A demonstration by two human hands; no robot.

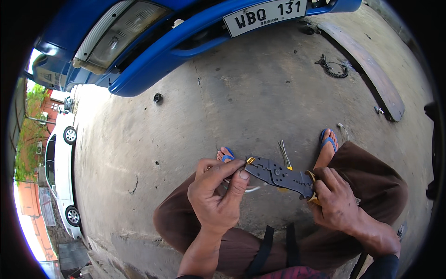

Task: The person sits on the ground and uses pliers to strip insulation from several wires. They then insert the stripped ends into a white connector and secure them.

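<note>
My right hand point(335, 200) is wrapped round the yellow handles of a dark grey wire crimper point(278, 173). The tool points left across my lap, and its jaw tip meets the fingers of my left hand point(216, 195). A small brass terminal point(251, 160) sits at that tip. Thumb and forefinger of the left hand are pinched together beside the terminal on a thin wire, mostly hidden by the fingers. A pale wire point(253, 189) shows just below the left thumb. Behind the crimper, thin wires with a yellow piece point(289, 166) lie near the ground.
A blue vehicle's front bumper point(153, 69) hangs over the concrete floor ahead. At the right lies a long grey panel point(367, 65), with a coiled black cord point(335, 69) beside it. A small black round part point(158, 98) rests left of centre. A white car point(60, 172) stands far left.
</note>
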